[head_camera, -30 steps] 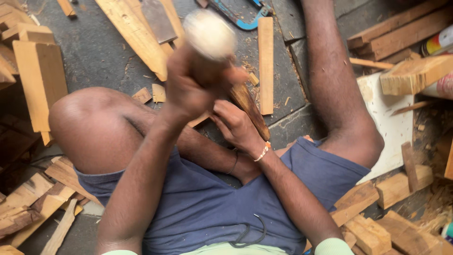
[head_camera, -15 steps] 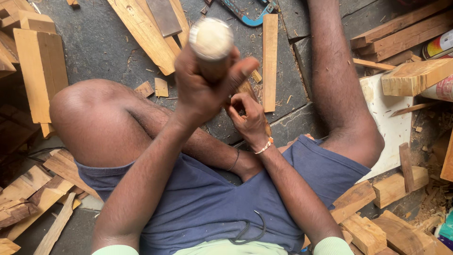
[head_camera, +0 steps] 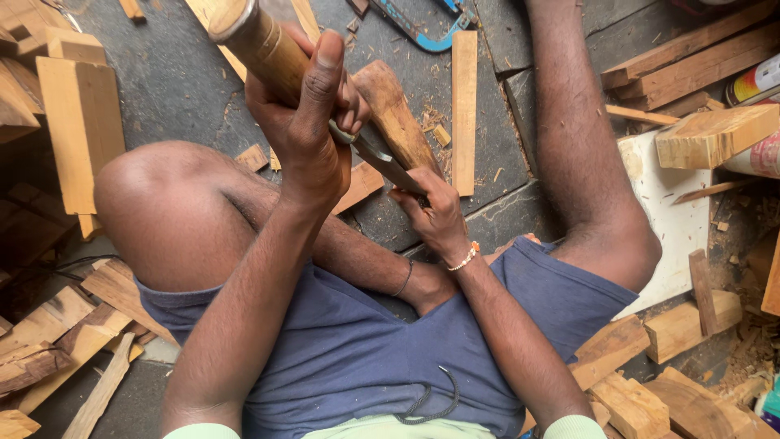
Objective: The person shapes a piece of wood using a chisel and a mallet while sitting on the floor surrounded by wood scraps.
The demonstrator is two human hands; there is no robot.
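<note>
My left hand (head_camera: 305, 122) is wrapped around the thick wooden handle of a chisel (head_camera: 260, 45), raised close to the camera. The chisel's metal blade (head_camera: 378, 158) slants down to the right. My right hand (head_camera: 435, 215), with a beaded bracelet at the wrist, pinches the blade's lower end. Right behind the blade stands a brown, rounded, carved piece of wood (head_camera: 398, 114) on the dark floor; whether the hidden tip touches it I cannot tell. I sit on the floor with my bent left knee (head_camera: 171, 211) and outstretched right leg (head_camera: 585, 162) either side of the work.
A blue-framed saw (head_camera: 422, 24) lies at the top. A flat wooden slat (head_camera: 463, 106) lies beside the carved piece. Wooden blocks (head_camera: 81, 130) and offcuts pile up on the left and lower right. A white board (head_camera: 666, 211), a wooden block (head_camera: 715, 134) and a spray can (head_camera: 756, 81) are on the right.
The chisel handle has tilted up and to the left, its butt no longer facing the camera. My right hand has slid slightly down along the blade.
</note>
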